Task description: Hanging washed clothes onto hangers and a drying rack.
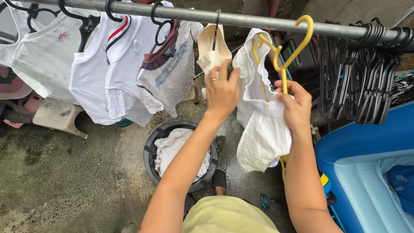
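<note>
I see the right hand [296, 108] closed around the stem of a yellow plastic hanger [291, 54], with the waistband of a small white crinkled garment [263, 129] pinched under the same fingers. The garment hangs from that grip, its lower part dangling above the wet concrete floor [64, 181]. The yellow hook rises just above the hand and curls over the grey metal rail [241, 19]; I cannot tell whether it actually rests on the rail.

The left hand [222, 92] is raised just beside the right, with a ring on one finger. Its fingers are partly spread and loosely curled against the white fabric's left edge and the bottom of a cream garment [211, 49] hung on a black hanger [215, 30]. I cannot tell whether it truly grips either piece.

Further out along the rail to the left hang a grey printed T-shirt [170, 71], a white top with red and navy stripes [125, 64] and white sleeveless tops [47, 56]. To the right of the hands a thick bunch of empty black hangers [358, 77] crowds the rail.

Below the left forearm stands a round black basin [151, 159] holding crumpled white laundry [172, 149]. At the lower right lies a blue inflatable pool [366, 172]. My view also catches the person's yellow-green shirt [228, 218] at the bottom edge.
</note>
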